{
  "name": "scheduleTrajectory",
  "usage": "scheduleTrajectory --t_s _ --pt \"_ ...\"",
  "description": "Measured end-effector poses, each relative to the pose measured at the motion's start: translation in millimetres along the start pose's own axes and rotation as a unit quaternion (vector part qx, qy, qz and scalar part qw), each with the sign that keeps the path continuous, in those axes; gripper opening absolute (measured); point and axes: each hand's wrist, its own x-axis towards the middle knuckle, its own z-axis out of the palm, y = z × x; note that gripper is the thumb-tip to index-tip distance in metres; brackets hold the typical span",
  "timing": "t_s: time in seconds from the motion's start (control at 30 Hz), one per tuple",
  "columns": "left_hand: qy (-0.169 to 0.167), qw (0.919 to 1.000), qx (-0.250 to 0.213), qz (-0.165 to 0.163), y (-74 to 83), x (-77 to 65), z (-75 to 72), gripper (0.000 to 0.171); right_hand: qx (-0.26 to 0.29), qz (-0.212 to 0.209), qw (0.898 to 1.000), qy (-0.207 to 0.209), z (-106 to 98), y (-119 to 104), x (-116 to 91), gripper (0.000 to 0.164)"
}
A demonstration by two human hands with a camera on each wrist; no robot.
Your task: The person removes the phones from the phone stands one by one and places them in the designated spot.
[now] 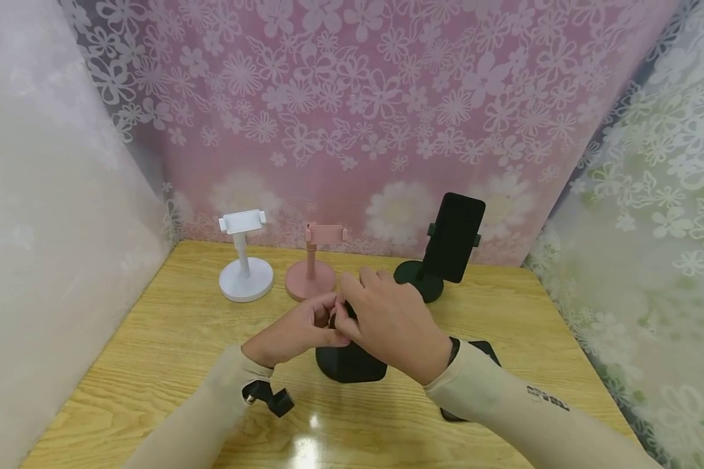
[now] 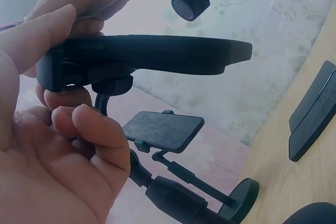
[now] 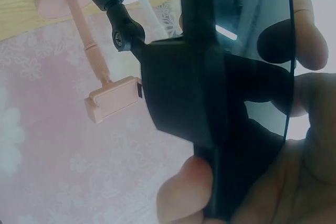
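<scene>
My left hand (image 1: 296, 332) and right hand (image 1: 390, 319) meet over a black phone stand, whose base (image 1: 349, 363) sits on the table below them. In the left wrist view, my left thumb and curled fingers pinch one end of its clamp (image 2: 50, 69). A dark phone (image 2: 157, 53) lies along the clamp, seen edge-on, and the stand's black pole (image 2: 176, 198) slants away beneath. The right wrist view has the clamp's back (image 3: 170, 87) close up beside the phone's glossy face (image 3: 252, 19). My right fingers grip the phone at its edge and lower end.
A white phone stand (image 1: 246, 280) and a pink phone stand (image 1: 311, 281) stand along the back. To their right, a dark green stand (image 1: 419, 286) holds a phone (image 1: 454, 238). Another dark phone (image 1: 485, 352) lies partly under my right forearm. Flowered cloth (image 1: 375, 117) lines the walls.
</scene>
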Motion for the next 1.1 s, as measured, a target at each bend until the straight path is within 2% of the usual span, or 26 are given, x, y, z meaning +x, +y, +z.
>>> scheduleTrajectory --t_s 0.4,0.67,0.83,1.1 --pt "-0.012 0.9998 0.010 0.016 -4.5 5.5 -0.2 0.043 0.012 -0.013 1.000 -0.010 -2 5 -4 0.025" --pt "-0.016 0.9996 0.000 0.024 -6.3 6.8 -0.8 0.041 0.023 -0.021 0.999 0.009 4 9 -7 0.025" --pt "-0.015 0.9998 -0.005 0.014 -7.2 6.8 -2.8 0.039 0.033 -0.019 0.999 0.025 7 10 -7 0.025" --pt "-0.045 0.9988 -0.009 0.015 -10.9 10.2 -8.5 0.042 0.055 -0.024 0.997 0.039 10 10 -10 0.023"
